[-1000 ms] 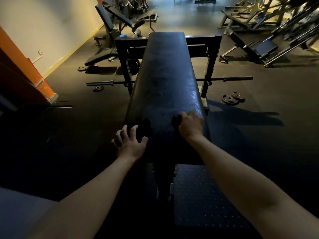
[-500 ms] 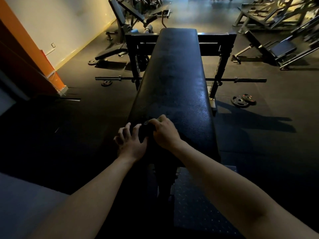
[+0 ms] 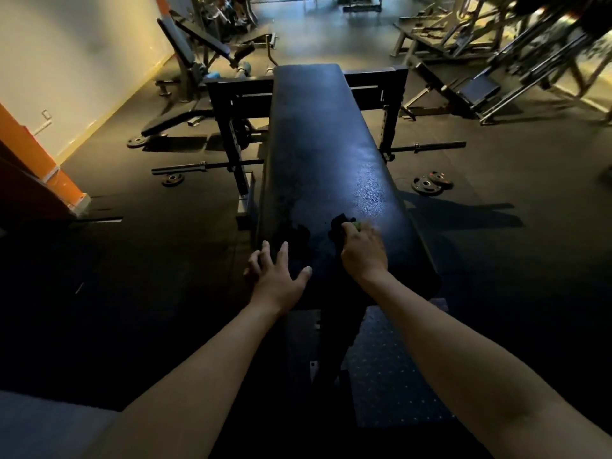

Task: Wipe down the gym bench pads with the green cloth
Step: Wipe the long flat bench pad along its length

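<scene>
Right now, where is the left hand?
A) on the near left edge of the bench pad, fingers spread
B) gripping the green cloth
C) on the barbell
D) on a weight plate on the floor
A: the left hand lies with spread fingers on the near left edge of the bench pad; the right hand grips the green cloth.

No text, label or number is legible — too dim and blurred.

Left arm: I have it stretched forward, forearm bare.
Left hand (image 3: 278, 276): palm down, fingers straight and spread, thumb out to the right.
Right arm: stretched forward, forearm bare.
Right hand (image 3: 364, 250): knuckles up, my fingers curled round the cloth (image 3: 342, 224).
</scene>
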